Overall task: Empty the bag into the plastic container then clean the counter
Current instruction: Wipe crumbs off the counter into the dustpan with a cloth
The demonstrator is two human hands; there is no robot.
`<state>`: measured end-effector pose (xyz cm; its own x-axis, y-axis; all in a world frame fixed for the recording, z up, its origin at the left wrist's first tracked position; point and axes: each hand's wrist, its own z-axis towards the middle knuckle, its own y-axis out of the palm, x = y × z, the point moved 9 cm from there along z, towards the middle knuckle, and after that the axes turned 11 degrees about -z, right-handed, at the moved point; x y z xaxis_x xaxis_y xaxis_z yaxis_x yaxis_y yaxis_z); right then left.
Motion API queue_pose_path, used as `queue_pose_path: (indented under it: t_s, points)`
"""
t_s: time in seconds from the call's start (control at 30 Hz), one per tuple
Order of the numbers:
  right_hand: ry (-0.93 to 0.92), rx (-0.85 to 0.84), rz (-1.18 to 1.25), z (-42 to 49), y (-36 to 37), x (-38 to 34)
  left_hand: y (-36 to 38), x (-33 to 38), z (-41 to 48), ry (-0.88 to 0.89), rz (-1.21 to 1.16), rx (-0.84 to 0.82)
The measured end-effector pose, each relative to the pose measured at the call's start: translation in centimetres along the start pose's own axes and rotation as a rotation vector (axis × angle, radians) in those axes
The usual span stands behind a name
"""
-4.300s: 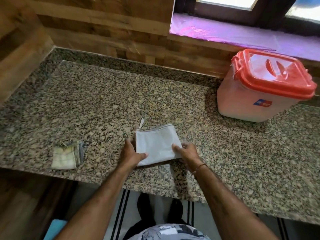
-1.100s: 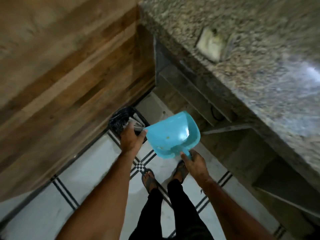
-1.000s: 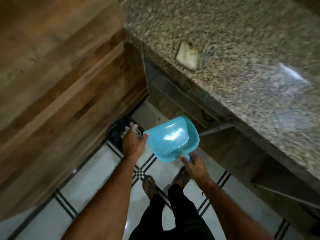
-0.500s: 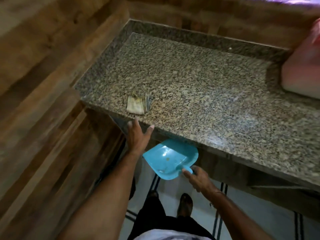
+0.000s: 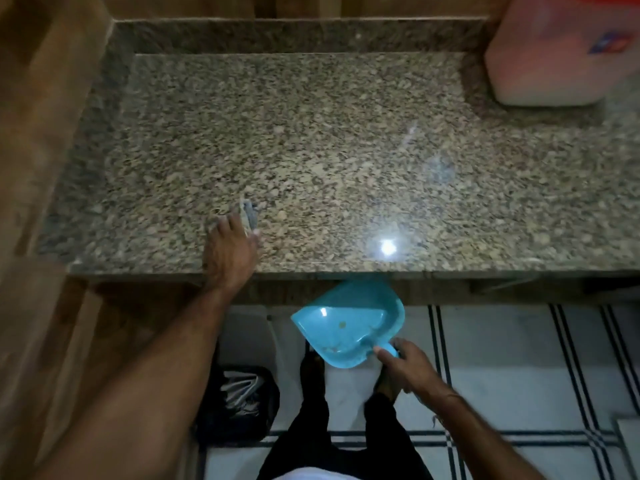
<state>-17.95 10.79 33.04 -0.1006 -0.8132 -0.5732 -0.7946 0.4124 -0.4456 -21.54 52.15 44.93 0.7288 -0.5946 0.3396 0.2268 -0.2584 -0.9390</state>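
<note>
L hand (image 5: 230, 251) on cloth (image 5: 250, 216) prob, R hand (image 5: 403, 358) w/ dustpan (image 5: 346, 322) below counter (image 5: 346, 150)

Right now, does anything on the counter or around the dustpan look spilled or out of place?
Nothing spilled on the counter. A few crumbs lie in the blue dustpan, held by its handle in the right hand below the counter edge. The left hand rests on a folded cloth near the front edge.

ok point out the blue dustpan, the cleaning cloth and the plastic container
blue dustpan (image 5: 349, 320): head view, on the inside of its scoop
cleaning cloth (image 5: 250, 214): head view, on the edge showing past the fingers
plastic container (image 5: 543, 64): head view, on its front wall
</note>
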Motion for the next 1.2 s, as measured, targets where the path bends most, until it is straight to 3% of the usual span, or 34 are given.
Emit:
queue_pose_path:
  t_s: [0.13, 0.33, 0.4, 0.47, 0.63, 0.73, 0.83, 0.97, 1.03, 1.2]
  points:
    - [0.117, 0.032, 0.123, -2.0, -0.5, 3.4, 3.2, 7.1, -0.6, 0.051, -0.109, -0.084]
    - [0.269, 0.13, 0.309, -4.2, -4.8, 9.7, 10.8, 25.5, -6.9, 0.413, -0.215, -0.323]
    - [0.275, 0.181, 0.369, -4.7, -6.9, 10.8, 12.5, 29.6, -8.4, 0.461, -0.243, -0.423]
    - [0.281, 0.223, 0.42, -4.8, -9.1, 12.1, 12.5, 30.6, -7.2, 0.409, -0.297, -0.423]
    - [0.222, 0.306, 0.5, -4.0, -13.5, 14.5, 9.4, 26.4, -0.3, 0.122, -0.261, -0.154]
    - [0.221, 0.306, 0.503, -3.1, -15.7, 15.6, 11.2, 27.9, -0.1, 0.055, -0.222, -0.174]
    - [0.238, 0.341, 0.463, -2.1, -17.8, 17.5, 13.5, 35.4, -5.0, 0.338, -0.298, -0.235]
    - [0.208, 0.353, 0.396, -1.8, -21.2, 18.4, 16.8, 44.7, -12.0, 0.729, -0.317, -0.566]
    - [0.206, 0.327, 0.375, -1.9, -22.7, 19.2, 16.3, 46.0, -10.3, 0.657, -0.441, -0.587]
    - [0.209, 0.288, 0.413, -1.7, -24.8, 21.3, 12.5, 38.9, 2.4, 0.165, -0.459, -0.157]
